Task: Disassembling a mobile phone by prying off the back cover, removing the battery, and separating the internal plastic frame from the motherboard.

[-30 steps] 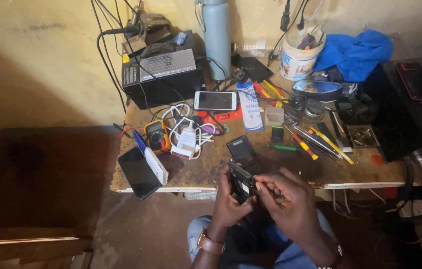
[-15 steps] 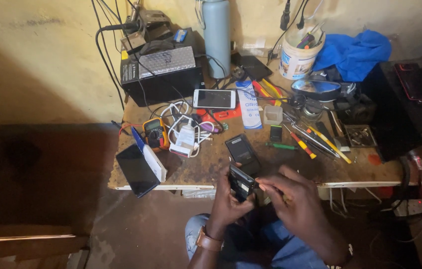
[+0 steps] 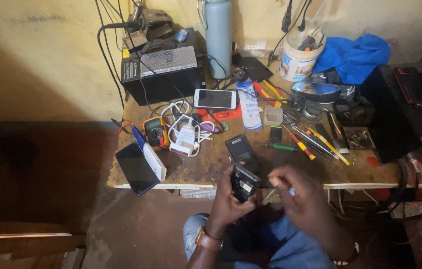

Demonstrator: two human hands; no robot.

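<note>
The left hand (image 3: 225,201) grips an opened phone (image 3: 243,183) at the workbench's (image 3: 211,169) near edge; the right hand (image 3: 298,197) pinches 1 small blue-tipped tool (image 3: 290,191) just right of it — brace both wrists, press lightly.

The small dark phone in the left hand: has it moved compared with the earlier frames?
No: the small dark phone sits in the left hand just below the table edge, as before.
</note>
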